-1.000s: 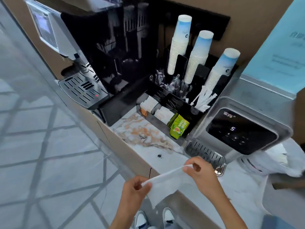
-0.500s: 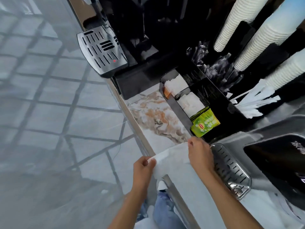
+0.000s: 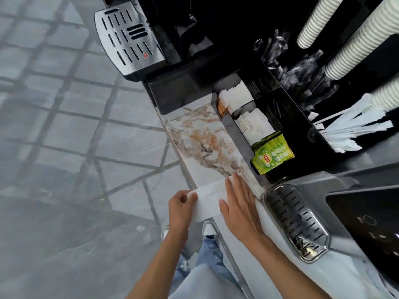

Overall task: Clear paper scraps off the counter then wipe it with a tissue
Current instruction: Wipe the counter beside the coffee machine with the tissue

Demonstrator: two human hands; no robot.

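Note:
A white tissue (image 3: 208, 198) lies spread on the marble counter (image 3: 203, 145), overhanging its front edge. My right hand (image 3: 239, 203) presses flat on the tissue's right part, fingers extended. My left hand (image 3: 182, 205) pinches the tissue's left corner just off the counter edge. No paper scrap shows on the bare marble ahead of the tissue; the tissue hides whatever lies beneath it.
A black organiser (image 3: 237, 134) with sachets and green tea bags (image 3: 272, 156) borders the counter on the right. A coffee machine drip tray (image 3: 129, 39) juts out at the far end. A water dispenser's drip tray (image 3: 295, 221) sits beside my right hand. Cup stacks (image 3: 349, 39) stand behind.
The tissue went from being held up between both hands to lying flat on the counter. My right hand opened out and pressed down on it; my view moved closer and lower.

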